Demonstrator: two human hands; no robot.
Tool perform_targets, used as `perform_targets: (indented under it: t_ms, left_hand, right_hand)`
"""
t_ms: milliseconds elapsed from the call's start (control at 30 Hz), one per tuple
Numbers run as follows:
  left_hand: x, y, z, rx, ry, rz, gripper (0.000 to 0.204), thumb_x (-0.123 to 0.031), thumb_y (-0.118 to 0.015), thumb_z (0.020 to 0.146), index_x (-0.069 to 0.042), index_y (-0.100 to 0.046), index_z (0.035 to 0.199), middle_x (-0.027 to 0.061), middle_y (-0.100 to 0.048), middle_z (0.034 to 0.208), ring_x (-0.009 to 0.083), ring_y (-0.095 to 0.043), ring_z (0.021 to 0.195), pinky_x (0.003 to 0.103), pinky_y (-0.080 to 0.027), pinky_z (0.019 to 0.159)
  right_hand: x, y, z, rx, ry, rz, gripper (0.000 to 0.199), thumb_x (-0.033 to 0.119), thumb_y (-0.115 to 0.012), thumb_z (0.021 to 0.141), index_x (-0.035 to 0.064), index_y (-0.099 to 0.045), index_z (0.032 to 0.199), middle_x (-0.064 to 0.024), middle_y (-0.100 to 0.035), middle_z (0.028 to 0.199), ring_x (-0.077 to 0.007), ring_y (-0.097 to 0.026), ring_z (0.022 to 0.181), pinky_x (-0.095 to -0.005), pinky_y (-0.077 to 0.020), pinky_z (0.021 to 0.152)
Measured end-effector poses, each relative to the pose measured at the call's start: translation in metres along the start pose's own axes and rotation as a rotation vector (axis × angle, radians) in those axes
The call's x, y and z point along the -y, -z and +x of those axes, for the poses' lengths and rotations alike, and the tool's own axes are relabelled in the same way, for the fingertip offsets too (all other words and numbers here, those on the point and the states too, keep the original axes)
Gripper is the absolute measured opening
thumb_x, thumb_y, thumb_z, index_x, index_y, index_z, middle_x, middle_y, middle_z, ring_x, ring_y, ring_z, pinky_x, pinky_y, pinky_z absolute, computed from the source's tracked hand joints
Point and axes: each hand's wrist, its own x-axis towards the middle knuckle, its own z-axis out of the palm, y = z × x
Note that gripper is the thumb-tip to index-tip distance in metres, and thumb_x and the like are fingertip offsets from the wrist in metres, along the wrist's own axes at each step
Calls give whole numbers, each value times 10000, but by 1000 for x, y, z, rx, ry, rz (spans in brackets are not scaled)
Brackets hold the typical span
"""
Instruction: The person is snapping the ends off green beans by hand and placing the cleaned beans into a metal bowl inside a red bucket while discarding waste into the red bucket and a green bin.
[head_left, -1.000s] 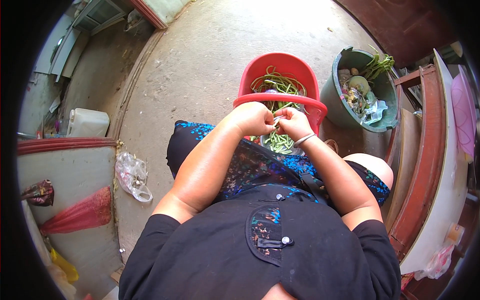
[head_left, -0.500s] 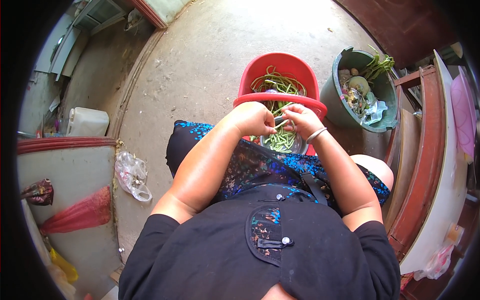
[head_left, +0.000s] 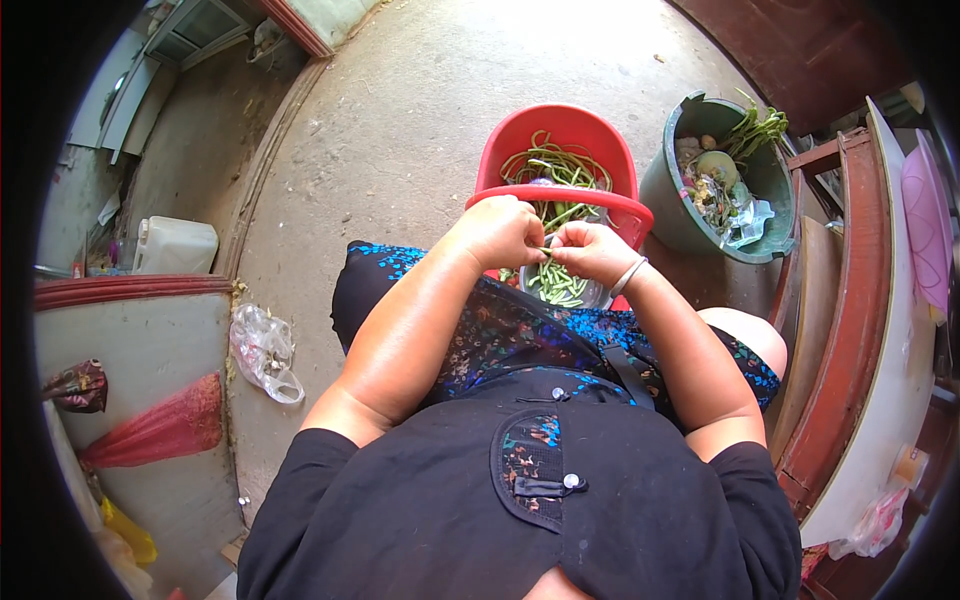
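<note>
Both of my hands meet over a bowl [head_left: 600, 297] of short green bean pieces [head_left: 558, 284]. My left hand [head_left: 503, 232] is closed in a pinch, and my right hand [head_left: 595, 250], with a pale bangle at the wrist, pinches right beside it. A bit of green bean [head_left: 544, 250] shows between the two sets of fingertips. The bowl rests in the near part of a red basket [head_left: 630, 207] with a raised handle bar. Long uncut green beans [head_left: 560, 162] lie in a tangle in its far part.
To the right stands a green bucket [head_left: 680, 205] of vegetable scraps and plastic. A red wooden frame [head_left: 845, 330] runs along my right side. On the left are a crumpled plastic bag [head_left: 263, 350] on the floor and a white jerrycan [head_left: 175, 245] beyond the door sill.
My right hand has moved left and slightly down, so its fingertips now meet those of my left hand at the bean. The bean end that stuck up between them is now mostly hidden.
</note>
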Motion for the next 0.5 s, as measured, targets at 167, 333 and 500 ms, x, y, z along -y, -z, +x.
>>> perform_targets:
  t_ms: [167,333,500]
  left_hand:
    - [8,-8,-2,-43,21,-12,153,-224,-727,678,-108,-721,776,72,-655,834,245,-632,818,365,-499,757]
    - [4,-4,1,-23,3,-37,147,-207,-719,684,-105,-720,789,71,-654,831,250,-632,825,368,-499,765]
    - [0,-5,2,37,58,12,164,-241,-716,688,-97,-709,769,73,-651,805,256,-636,786,367,-503,736]
  right_hand:
    - [-7,10,5,-17,-85,-41,86,120,-641,822,45,-630,862,-12,-610,727,-79,-571,693,-246,-479,642]
    - [-9,-3,4,-53,147,-320,187,202,-572,852,36,-647,890,-119,-656,769,-228,-638,721,-354,-496,702]
    - [2,-16,0,-175,245,-588,215,199,-510,829,36,-648,858,-211,-640,816,-364,-624,804,-441,-483,739]
